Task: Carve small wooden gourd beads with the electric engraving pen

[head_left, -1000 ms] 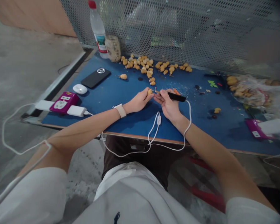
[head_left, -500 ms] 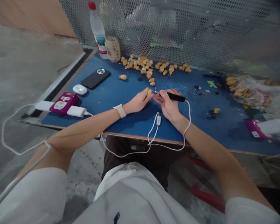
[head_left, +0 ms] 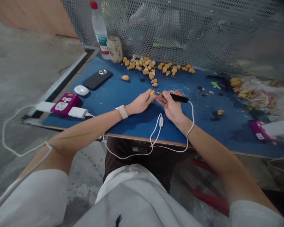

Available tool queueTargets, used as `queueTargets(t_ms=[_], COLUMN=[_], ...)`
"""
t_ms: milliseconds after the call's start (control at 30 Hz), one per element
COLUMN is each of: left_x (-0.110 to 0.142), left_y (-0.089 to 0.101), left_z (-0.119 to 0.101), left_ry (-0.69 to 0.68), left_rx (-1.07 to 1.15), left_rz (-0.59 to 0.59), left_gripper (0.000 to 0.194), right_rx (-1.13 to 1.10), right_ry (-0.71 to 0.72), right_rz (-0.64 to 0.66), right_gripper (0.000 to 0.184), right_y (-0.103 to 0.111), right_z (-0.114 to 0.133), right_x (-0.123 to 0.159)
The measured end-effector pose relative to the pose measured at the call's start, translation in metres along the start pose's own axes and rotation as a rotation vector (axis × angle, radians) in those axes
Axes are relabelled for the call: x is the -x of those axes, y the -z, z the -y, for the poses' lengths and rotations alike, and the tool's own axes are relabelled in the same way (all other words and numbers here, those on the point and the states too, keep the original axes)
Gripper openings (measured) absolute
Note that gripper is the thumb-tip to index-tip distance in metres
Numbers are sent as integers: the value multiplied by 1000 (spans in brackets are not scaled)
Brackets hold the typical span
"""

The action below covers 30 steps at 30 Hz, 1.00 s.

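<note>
Between thumb and fingers, my left hand (head_left: 142, 102) pinches a small tan gourd (head_left: 151, 93). My right hand (head_left: 171, 107) is closed round the black handle of a corded pen-like tool (head_left: 180, 98), which looks like a soldering iron or burning pen. Its thin tip points left at the gourd; whether it touches cannot be made out. A white cord (head_left: 192, 118) runs from the handle down past the table edge, and an inline switch (head_left: 161, 122) lies below my hands. Something orange (head_left: 179, 93) shows behind the right hand. Past my hands, several small gourds (head_left: 146, 64) lie in a loose pile.
On the blue table (head_left: 132, 124) at left are a phone (head_left: 97, 79), a white case (head_left: 81, 90) and a purple power strip (head_left: 65, 104). A bottle (head_left: 100, 34) and jar (head_left: 115, 49) stand at the back by a mesh panel (head_left: 191, 37). A plastic bag (head_left: 257, 91) lies right.
</note>
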<state>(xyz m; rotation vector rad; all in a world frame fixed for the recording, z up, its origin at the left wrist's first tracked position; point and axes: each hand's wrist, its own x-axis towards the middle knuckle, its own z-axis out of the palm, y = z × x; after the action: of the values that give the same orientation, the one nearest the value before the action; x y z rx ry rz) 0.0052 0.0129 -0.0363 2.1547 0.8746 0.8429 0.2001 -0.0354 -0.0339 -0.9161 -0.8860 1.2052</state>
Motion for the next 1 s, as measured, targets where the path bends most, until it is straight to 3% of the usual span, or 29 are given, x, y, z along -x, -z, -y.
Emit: queueTargets(t_ms=[367, 633, 1000], left_x=[2, 1, 2], left_y=[1, 1, 0], left_z=[-3, -2, -1], left_ry=[-8, -26, -38], left_rx=[37, 72, 39], left_rz=[16, 21, 7], left_gripper=[42, 34, 40], right_rx=[4, -21, -14], right_ry=[29, 24, 32], right_rz=[31, 33, 35], right_gripper=[63, 63, 62], right_y=[4, 4, 5], right_z=[-3, -3, -3], right_x=[-3, -2, -2])
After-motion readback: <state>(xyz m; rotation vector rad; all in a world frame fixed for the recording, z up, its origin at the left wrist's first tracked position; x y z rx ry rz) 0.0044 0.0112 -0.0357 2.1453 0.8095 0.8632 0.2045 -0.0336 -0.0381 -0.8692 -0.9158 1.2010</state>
